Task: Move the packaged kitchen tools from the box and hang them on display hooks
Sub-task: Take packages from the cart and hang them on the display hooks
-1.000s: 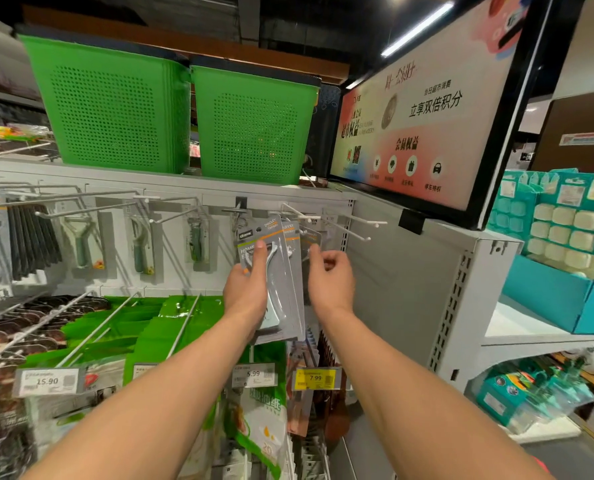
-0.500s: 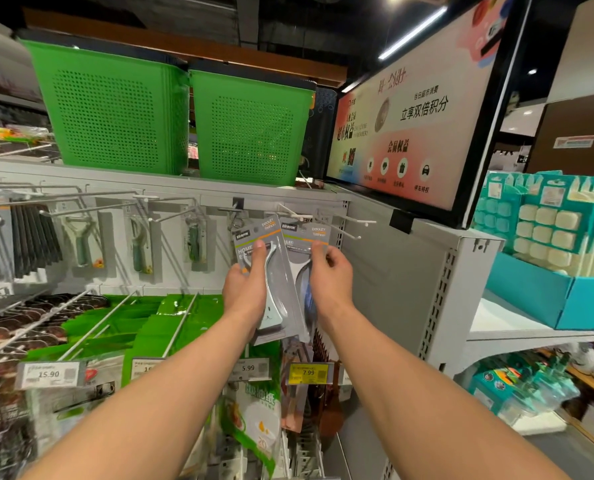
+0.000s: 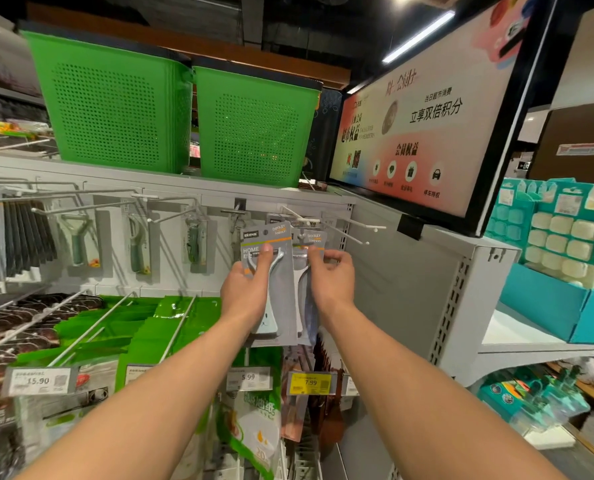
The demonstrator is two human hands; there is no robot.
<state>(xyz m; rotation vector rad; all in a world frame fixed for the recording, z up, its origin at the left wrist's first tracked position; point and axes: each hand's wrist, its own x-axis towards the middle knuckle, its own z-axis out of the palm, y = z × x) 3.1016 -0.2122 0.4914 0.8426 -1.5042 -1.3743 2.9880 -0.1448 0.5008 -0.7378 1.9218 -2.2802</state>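
Peeler pack [image 3: 267, 238], grey card with orange stripe, sits gripped in my left hand [image 3: 245, 289]; my right hand [image 3: 333, 278] pinches a second pack [image 3: 313, 239] near white hooks [image 3: 367, 242].

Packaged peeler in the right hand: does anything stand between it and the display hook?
Nothing visible. The packaged peeler pinched by the right hand is at the hook; the pack in the left hand is beside it.
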